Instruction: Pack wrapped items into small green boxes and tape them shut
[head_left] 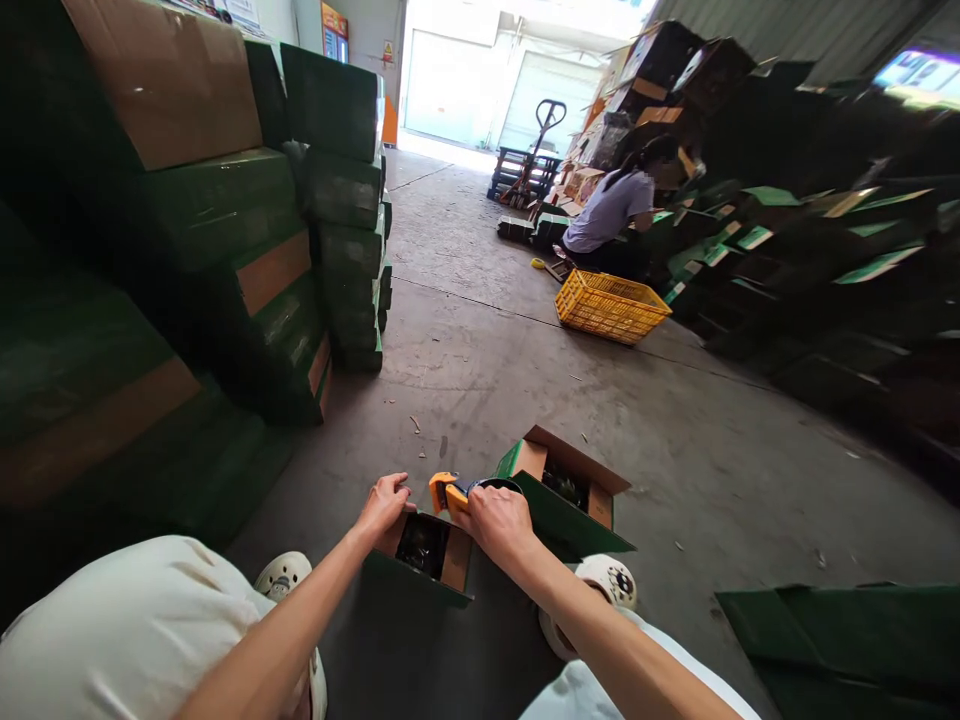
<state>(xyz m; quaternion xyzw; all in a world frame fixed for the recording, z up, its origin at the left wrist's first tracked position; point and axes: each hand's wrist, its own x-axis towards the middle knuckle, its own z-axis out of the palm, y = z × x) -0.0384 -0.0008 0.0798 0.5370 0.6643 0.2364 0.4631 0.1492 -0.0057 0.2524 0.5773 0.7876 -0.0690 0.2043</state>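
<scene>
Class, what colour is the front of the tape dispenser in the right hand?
The front of the tape dispenser is orange; the head view shows it.

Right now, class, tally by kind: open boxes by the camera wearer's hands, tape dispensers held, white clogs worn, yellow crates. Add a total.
Open boxes: 2
Tape dispenser: 1
White clogs: 2
Yellow crate: 1
Total: 6
</scene>
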